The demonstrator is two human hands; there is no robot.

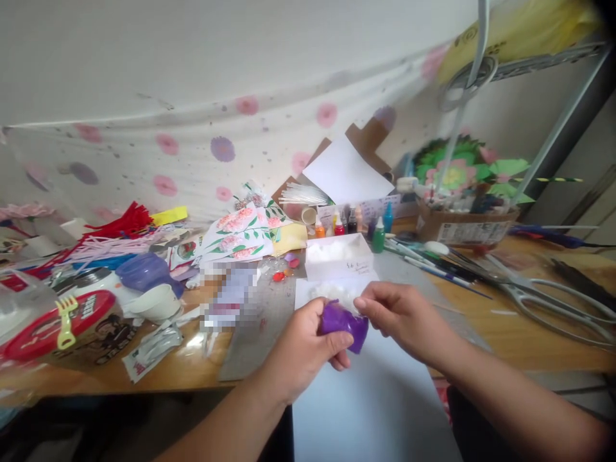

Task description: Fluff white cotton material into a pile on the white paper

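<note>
The left hand (308, 341) holds a purple piece (342, 326) before the right hand (394, 312).
Its thumb presses over the piece, fingers behind, probably for steadiness; a white box (323, 266) stands beyond both hands, seemingly within reach. The right fingers bend at the piece's upper edge; whether they grip it, one cannot tell.

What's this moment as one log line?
left hand: holding curved purple piece | right hand: at its edge, grip unclear | beyond: open white box, green bottle

The purple piece (344, 321) looks glossy, the tabletop (199, 371) wooden.
</note>
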